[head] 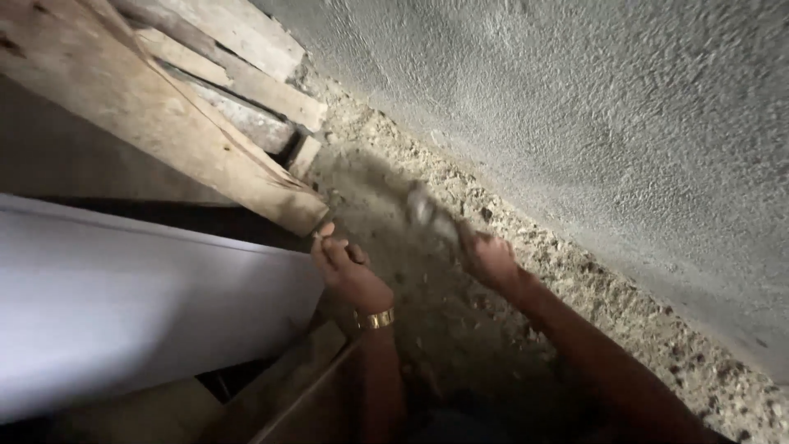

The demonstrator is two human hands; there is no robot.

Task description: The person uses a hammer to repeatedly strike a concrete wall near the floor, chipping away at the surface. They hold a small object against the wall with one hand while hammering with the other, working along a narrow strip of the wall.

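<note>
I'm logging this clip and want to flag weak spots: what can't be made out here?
- Tool in the right hand: motion-blurred in the head view; its kind is unclear.
- Left hand fingertips by the plank end: too small to tell what they pinch.
- White panel: cut off by the left edge.
- Lower middle: lost in shadow.

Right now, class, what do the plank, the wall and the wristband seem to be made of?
Plank: rough unfinished wood, grain and knots showing. Wall: grey, stippled, probably cement render. Wristband: shiny gold-coloured, likely metal.
</note>
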